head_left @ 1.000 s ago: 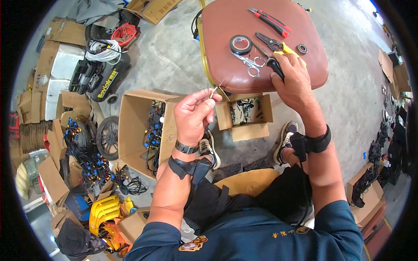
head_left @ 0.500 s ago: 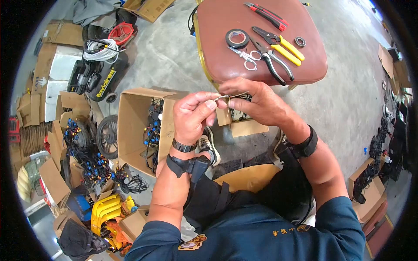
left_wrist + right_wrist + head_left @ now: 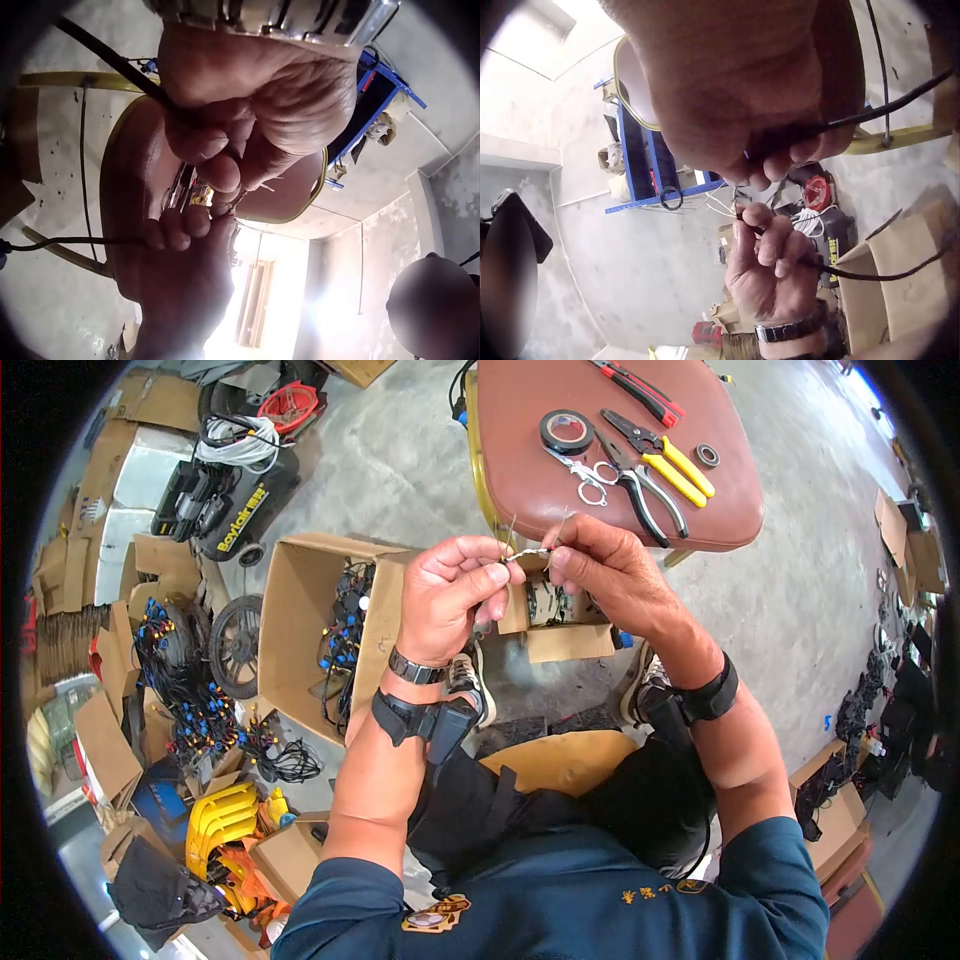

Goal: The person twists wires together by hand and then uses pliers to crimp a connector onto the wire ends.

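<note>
Between the two hands is a stretch of thin bare wire (image 3: 527, 553), twisted together, with fine loose ends sticking up. My left hand (image 3: 455, 595) pinches one side of it between thumb and fingertips. From the other side, my right hand (image 3: 612, 572) pinches it, the fingertips close to the left ones. In the right wrist view a black cable (image 3: 885, 109) runs into the right hand's curled fingers. Another black cable (image 3: 881, 277) trails from the left hand (image 3: 776, 262). Pale wire ends (image 3: 718, 204) fan out near the fingertips there.
On the brown padded seat (image 3: 540, 490) lie pliers (image 3: 645, 490), yellow-handled wire strippers (image 3: 665, 460), folding scissors (image 3: 585, 475), black tape (image 3: 567, 432), a red utility knife (image 3: 645, 390) and a bearing (image 3: 707, 455). Cardboard boxes (image 3: 310, 600) with cables stand below.
My right hand has left the pliers on the seat and come down to the wire beside my left hand. Both hands now pinch the wire. The head view has shifted slightly.
</note>
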A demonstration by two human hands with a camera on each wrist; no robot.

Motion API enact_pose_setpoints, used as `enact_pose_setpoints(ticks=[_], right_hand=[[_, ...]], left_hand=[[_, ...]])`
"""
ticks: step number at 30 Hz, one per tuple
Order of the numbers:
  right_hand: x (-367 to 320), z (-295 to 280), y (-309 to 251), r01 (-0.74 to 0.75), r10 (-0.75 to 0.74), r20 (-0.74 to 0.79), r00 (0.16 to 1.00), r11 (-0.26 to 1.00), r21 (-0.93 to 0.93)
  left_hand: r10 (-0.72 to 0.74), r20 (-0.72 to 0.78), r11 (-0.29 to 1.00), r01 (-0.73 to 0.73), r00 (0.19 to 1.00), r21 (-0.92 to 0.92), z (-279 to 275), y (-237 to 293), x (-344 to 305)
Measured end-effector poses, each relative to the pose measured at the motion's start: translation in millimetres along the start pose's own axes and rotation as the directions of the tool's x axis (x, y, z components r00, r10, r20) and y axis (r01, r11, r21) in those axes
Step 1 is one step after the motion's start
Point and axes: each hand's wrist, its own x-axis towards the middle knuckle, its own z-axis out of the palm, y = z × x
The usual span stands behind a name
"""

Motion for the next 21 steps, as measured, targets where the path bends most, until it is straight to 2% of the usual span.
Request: enact_pose_setpoints(ticks=[7, 16, 21], right_hand=[[1.0, -2.2, -0.1, -0.043, 0.042, 0.019, 0.999, 0.998, 0.036], [2.5, 0.7, -2.0, -0.165, 0.166, -0.002, 0.986, 0.983, 0.079], [1.6, 1.2, -1.0, -0.173, 0.172, 0.021, 0.985, 0.98, 0.102]], left_hand=[[-0.044, -0.023, 0.998, 0.045, 0.999, 0.035, 3.8, 3.0, 1.1], [-0.014, -0.063, 0.997, 0.019, 0.998, 0.069, 2.4, 1.0, 2.5], [0.014, -0.097, 0.941, 0.02, 0.995, 0.338, 8.7, 0.0, 1.5]])
